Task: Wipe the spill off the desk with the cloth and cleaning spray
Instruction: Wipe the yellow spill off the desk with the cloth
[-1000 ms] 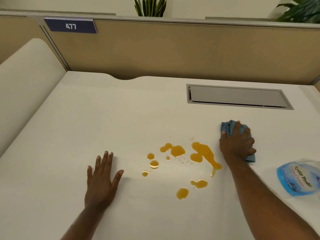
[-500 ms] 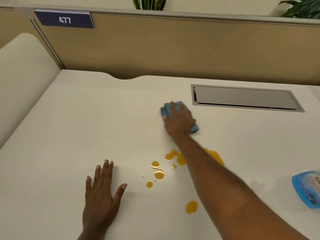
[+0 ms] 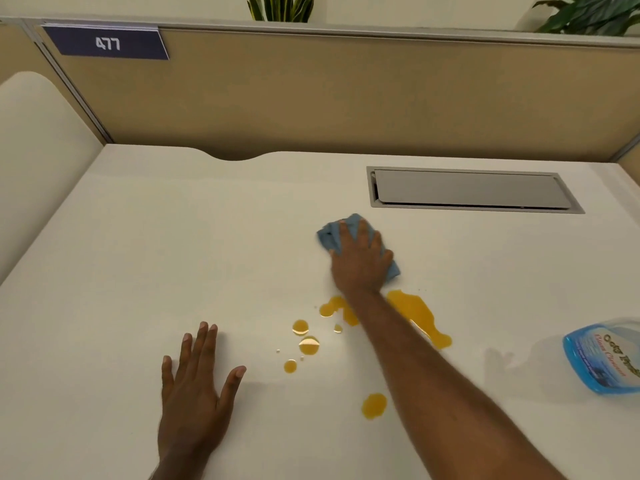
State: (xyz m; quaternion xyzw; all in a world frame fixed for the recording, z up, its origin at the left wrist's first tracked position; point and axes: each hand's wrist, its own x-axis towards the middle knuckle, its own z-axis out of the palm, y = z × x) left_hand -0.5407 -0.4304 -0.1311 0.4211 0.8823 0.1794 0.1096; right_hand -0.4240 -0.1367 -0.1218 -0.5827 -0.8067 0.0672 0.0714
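An orange spill (image 3: 415, 313) lies in several puddles and drops on the white desk (image 3: 173, 254), partly hidden under my right forearm. My right hand (image 3: 360, 261) presses a crumpled blue cloth (image 3: 332, 233) flat on the desk just beyond the spill. My left hand (image 3: 197, 389) rests flat on the desk with fingers spread, left of the drops, holding nothing. The blue cleaning spray bottle (image 3: 602, 358) lies on its side at the right edge.
A grey cable hatch (image 3: 474, 190) is set into the desk at the back right. A tan partition (image 3: 346, 98) with a "477" sign (image 3: 107, 43) closes off the far side. A cream side panel (image 3: 38, 150) stands at the left.
My right hand has carried the cloth from the right of the spill to just beyond it and is drifting slightly right. The left hand has stayed put.
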